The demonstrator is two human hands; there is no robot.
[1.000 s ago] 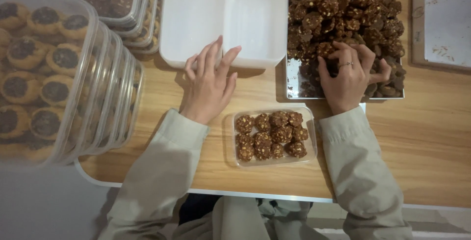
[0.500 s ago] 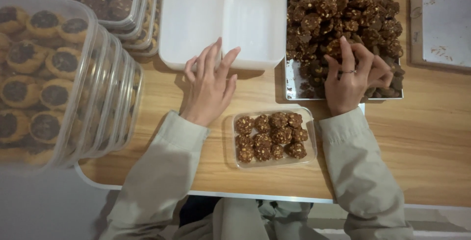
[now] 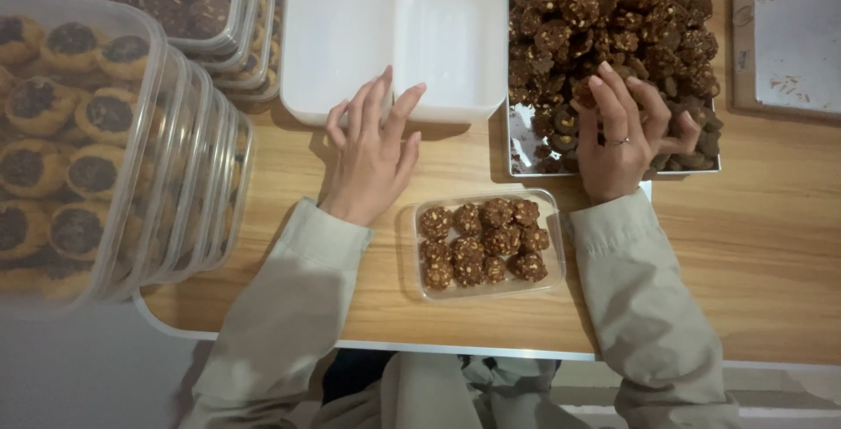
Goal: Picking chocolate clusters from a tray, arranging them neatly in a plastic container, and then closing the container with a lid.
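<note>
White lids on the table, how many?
2. Both white lids lie side by side at the table's far edge: one just beyond the left hand, the other beside the tray of chocolate cookies. More may be hidden off-frame.

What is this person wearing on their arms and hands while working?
Both arms are covered by long, loose sleeves of pale beige-grey cloth that end at the wrists. The left hand is bare, with no glove or jewellery visible. The right hand is also ungloved and wears a thin ring on one finger.
</note>
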